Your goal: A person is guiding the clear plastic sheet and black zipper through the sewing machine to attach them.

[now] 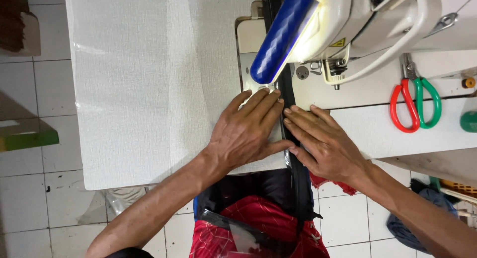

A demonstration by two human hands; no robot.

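A narrow black strip of fabric (287, 89) runs from under the white sewing machine (357, 24) down over the table's front edge. My left hand (248, 131) lies flat on the table just left of the strip, fingers together and pointing toward the needle area. My right hand (323, 141) lies flat just right of the strip, its fingers touching the strip's edge. Both hands press the strip down against the table. A blue ribbed cylinder (280, 34) juts out from the machine above my left fingertips.
The white sewing table (139, 89) spreads to the left. Scissors with one red and one green handle (415, 101) lie at the right. Red patterned cloth (258, 223) and black fabric hang below the table edge over a white tiled floor (35, 198).
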